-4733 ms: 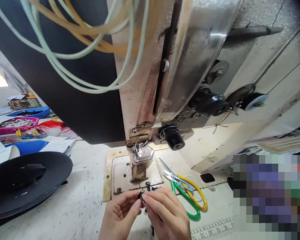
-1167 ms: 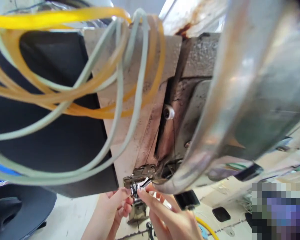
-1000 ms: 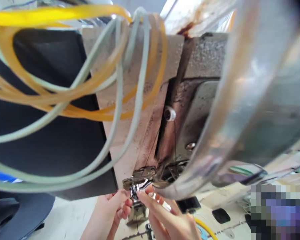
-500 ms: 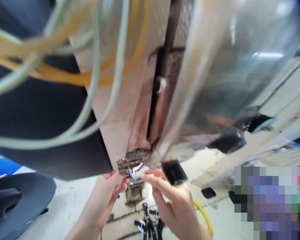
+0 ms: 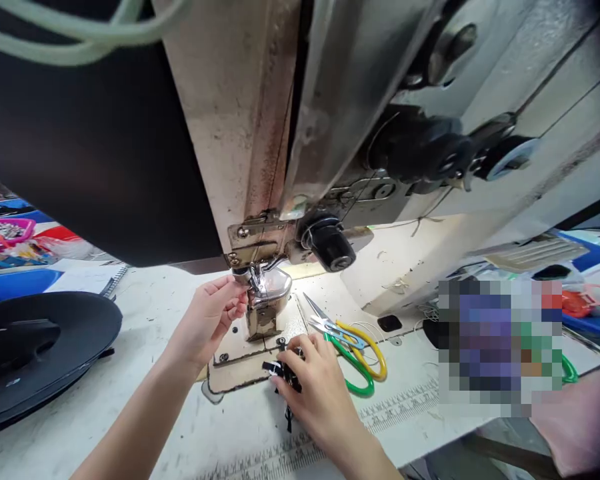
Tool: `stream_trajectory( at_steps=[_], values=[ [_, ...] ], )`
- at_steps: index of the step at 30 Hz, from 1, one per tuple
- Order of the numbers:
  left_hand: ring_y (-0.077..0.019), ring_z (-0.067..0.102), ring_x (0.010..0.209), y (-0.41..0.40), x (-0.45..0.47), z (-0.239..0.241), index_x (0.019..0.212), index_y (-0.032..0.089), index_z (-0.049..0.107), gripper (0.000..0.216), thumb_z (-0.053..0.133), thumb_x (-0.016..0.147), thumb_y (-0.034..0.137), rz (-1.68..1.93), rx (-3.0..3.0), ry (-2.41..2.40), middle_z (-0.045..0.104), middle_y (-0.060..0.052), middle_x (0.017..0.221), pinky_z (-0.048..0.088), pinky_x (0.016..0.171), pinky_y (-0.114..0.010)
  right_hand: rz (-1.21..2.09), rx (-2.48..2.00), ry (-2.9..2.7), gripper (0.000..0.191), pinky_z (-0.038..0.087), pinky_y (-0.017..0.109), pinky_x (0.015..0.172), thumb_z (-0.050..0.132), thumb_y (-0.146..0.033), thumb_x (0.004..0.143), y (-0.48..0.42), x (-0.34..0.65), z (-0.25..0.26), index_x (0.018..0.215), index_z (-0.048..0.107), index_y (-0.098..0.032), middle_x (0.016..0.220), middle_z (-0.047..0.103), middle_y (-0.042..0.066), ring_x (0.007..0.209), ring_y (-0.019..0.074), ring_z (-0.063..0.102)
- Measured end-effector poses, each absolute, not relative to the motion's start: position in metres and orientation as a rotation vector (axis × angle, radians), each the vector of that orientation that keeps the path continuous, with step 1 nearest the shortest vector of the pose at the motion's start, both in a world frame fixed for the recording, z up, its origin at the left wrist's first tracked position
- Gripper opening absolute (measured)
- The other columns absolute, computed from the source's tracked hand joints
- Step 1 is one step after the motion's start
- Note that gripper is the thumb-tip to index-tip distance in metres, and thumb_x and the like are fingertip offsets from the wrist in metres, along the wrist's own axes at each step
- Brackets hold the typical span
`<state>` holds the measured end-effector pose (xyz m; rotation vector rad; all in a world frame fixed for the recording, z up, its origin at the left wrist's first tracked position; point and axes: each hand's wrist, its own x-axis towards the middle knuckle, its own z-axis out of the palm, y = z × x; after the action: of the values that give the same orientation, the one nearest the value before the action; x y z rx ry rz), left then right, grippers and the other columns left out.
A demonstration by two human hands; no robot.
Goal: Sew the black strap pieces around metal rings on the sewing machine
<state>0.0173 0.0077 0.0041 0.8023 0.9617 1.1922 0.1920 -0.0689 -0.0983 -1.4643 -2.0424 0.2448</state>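
Left hand [image 5: 207, 319] is up at the shiny presser foot [image 5: 269, 293] of the sewing machine [image 5: 260, 120]. Fingers are curled, with thumb and forefinger nipped together against the foot's edge at about 9 o'clock. It's too small to make out whether they've got a thread or just the metal.

Right hand [image 5: 316, 390] sits at roughly 5 o'clock from the foot, palm down and fingers half bent over some small black pieces [image 5: 280, 369] at the near edge of the needle plate [image 5: 240, 350]. The fingertips are on them, but the hand covers most of the pile, so I can't say whether it's gripping or only resting. A black strand pokes out under the hand at 7 o'clock.

The green-handled scissors [image 5: 354, 375] and yellow-handled scissors [image 5: 373, 347] lie crossed at 2 o'clock from the right hand, close but not touching it.

A black disc [image 5: 40, 347] is way off at 9 o'clock, cut off by the frame edge. The table [image 5: 145, 413] has a printed ruler [image 5: 390, 413] along its near edge, partly under the wrist. The machine's top is out of frame, and a pixelated patch [image 5: 500, 347] at 3 o'clock hides whatever is there.
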Motion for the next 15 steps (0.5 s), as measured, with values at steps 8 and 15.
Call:
stream_trajectory(
  at_steps=[8,15],
  values=[
    [-0.0034,0.052,0.051,0.01,0.017,0.004,0.063,0.013,0.067,0.016,0.081,0.068,0.017,1.18,0.849,0.96,0.06,0.004,0.058,0.041,0.048,-0.008,0.229,-1.412,-1.999,0.022,0.042,0.043,0.078,0.07,-0.002,0.079,-0.066,0.18,-0.115,0.083,0.069,-0.024,0.092,0.069,0.004,0.086,0.026,0.056],
    [-0.0033,0.047,0.045,-0.025,0.006,-0.011,0.077,0.017,0.067,0.028,0.073,0.084,0.043,1.148,0.888,1.063,0.058,0.006,0.062,0.038,0.042,-0.011,0.299,-1.082,-1.856,0.017,0.047,0.037,0.074,0.059,-0.007,0.093,-0.073,0.196,-0.095,0.095,0.068,-0.023,0.082,0.071,0.001,0.078,0.0194,0.059]
  ],
)
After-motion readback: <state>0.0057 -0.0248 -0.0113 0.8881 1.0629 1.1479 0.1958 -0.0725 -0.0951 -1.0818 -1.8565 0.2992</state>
